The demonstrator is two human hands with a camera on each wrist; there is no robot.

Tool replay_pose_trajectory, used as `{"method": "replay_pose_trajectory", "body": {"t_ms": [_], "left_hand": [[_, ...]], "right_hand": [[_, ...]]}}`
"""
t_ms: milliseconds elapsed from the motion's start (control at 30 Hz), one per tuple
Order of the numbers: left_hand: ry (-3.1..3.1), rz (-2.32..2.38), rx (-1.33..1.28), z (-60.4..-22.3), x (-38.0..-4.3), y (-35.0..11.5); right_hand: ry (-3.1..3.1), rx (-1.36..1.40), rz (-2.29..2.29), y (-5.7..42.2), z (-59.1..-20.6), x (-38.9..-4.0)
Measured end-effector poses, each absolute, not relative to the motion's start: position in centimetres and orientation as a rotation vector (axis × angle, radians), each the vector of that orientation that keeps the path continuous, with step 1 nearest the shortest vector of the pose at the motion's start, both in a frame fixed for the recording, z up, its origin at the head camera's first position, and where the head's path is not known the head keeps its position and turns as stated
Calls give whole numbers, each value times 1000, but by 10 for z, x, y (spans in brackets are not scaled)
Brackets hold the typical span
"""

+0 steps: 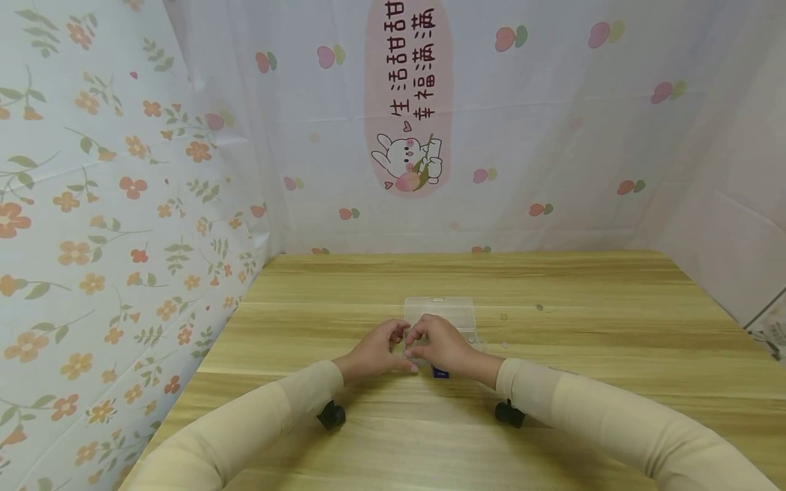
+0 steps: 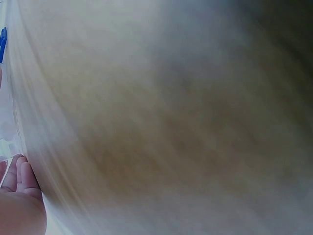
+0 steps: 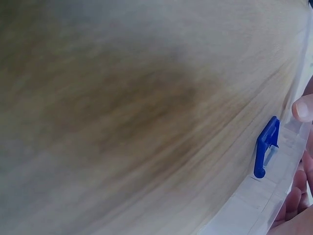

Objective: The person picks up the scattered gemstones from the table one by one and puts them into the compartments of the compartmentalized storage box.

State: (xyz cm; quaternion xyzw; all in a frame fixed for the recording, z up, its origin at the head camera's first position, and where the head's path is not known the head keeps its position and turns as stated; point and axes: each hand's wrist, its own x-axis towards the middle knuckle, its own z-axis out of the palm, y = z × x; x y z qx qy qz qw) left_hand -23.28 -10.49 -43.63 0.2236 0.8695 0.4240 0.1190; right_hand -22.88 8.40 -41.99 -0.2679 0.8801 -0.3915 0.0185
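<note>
Clear plastic box (image 1: 472,337) is sitting on the wood-grained desk (image 1: 417,443), partly hiding behind the two hands, its clear lid (image 1: 445,315) showing open on the far side. Along the near wall, a blue latch (image 3: 266,148) is sticking out, and the right wrist view is showing it most clearly. The left hand (image 1: 377,348) is lying at the box's left side, its fingers bending inward and its thumb pointing toward the near edge; whether it is gripping the box, I cannot tell. The right hand (image 1: 445,346) is hovering over the box, its fingers curving down and its thumb sitting close to their tips; whether anything small is lying between them, I cannot tell. To the right, a small dark piece (image 1: 539,307) is resting well apart from the box. Behind the desk, a printed cloth (image 1: 522,123) is hanging.
</note>
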Motion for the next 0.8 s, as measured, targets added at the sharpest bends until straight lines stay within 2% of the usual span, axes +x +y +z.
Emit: {"method": "replay_pose_trajectory", "body": {"t_ms": [800], "left_hand": [[2563,1228,636,-439,-235,-105]], "right_hand": [[2837,-800,-1237,101,-416,-238]]}}
